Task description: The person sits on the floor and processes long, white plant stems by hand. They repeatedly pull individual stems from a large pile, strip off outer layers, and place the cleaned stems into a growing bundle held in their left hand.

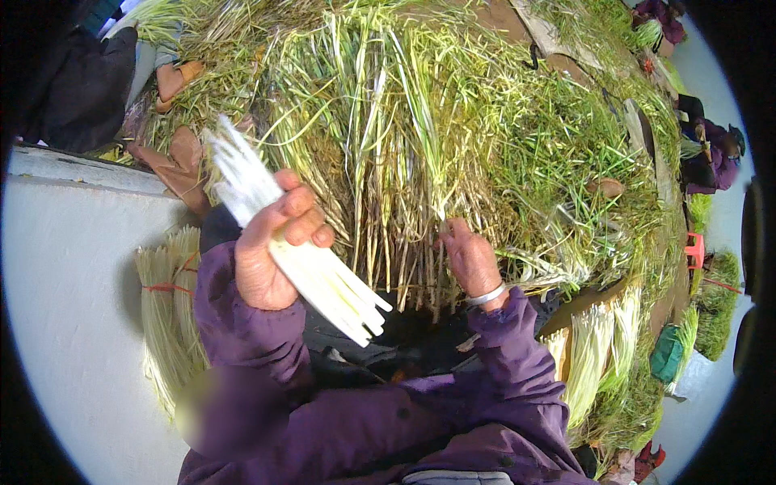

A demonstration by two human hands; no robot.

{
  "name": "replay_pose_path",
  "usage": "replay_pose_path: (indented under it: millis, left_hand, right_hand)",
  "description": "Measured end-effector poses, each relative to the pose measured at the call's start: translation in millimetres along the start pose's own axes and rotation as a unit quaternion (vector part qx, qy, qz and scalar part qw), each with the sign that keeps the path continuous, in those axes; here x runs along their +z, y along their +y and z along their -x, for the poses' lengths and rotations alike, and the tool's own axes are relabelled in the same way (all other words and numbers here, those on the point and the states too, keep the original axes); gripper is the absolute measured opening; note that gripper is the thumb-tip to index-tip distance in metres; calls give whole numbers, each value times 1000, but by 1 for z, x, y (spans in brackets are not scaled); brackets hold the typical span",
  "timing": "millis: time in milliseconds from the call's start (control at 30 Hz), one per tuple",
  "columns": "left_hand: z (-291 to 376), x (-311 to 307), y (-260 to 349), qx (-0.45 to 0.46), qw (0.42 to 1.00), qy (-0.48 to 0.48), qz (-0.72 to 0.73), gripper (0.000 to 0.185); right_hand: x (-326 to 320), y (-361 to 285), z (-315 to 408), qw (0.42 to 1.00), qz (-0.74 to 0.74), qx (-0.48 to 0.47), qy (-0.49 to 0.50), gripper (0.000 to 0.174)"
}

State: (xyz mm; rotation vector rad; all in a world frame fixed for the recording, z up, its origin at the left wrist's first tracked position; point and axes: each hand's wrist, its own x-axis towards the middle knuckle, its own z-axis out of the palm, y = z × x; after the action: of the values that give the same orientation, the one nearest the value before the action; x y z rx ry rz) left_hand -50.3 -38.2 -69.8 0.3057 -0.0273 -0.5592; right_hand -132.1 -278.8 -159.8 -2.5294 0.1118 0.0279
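Observation:
My left hand (273,251), raised in front of my body, is closed around a bundle of pale, peeled stalks (330,285). Their even ends point down to the right, and the blurred white ends stick out above the fist. Lower right of centre, my right hand (474,257) pinches a long plant stalk (438,197) at the near edge of a heap of long plants (376,139). Green and yellow leaves spread at the heap's far side, while its brown stems lie towards me. My right fingertips are partly hidden.
Tied pale bundles (160,315) with a red band stand at the left by a light wall (73,260). More pale stalks (588,345) lie at the right. Leaf litter (564,157) covers the ground beyond. Other people (718,151) sit along the far right, near a red stool (695,250).

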Motion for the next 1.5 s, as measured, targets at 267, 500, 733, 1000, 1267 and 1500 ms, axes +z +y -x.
replay_pose_path:
  millis: [267,500,733,1000,1267,1500]
  left_hand:
    - [-8,-13,-49,-130,984,118,-34,12]
    - [-7,-17,-65,-162,977,119,-65,14]
    - [-6,-17,-69,-161,977,126,-58,23]
    - [-6,-23,-74,-179,960,172,-127,16]
    - [0,-24,-91,-203,943,214,-153,14]
    - [2,-26,-92,-199,942,203,-176,16]
  right_hand:
    - [-45,-8,4,976,-46,-75,199,12]
    - [-49,-10,32,851,-508,124,32,14]
    - [-59,2,43,842,-466,77,-258,35]
    - [-50,11,55,780,-584,4,-225,32]
    - [-26,9,62,821,-536,76,-182,31]
    - [-19,5,64,833,-506,60,-216,28]
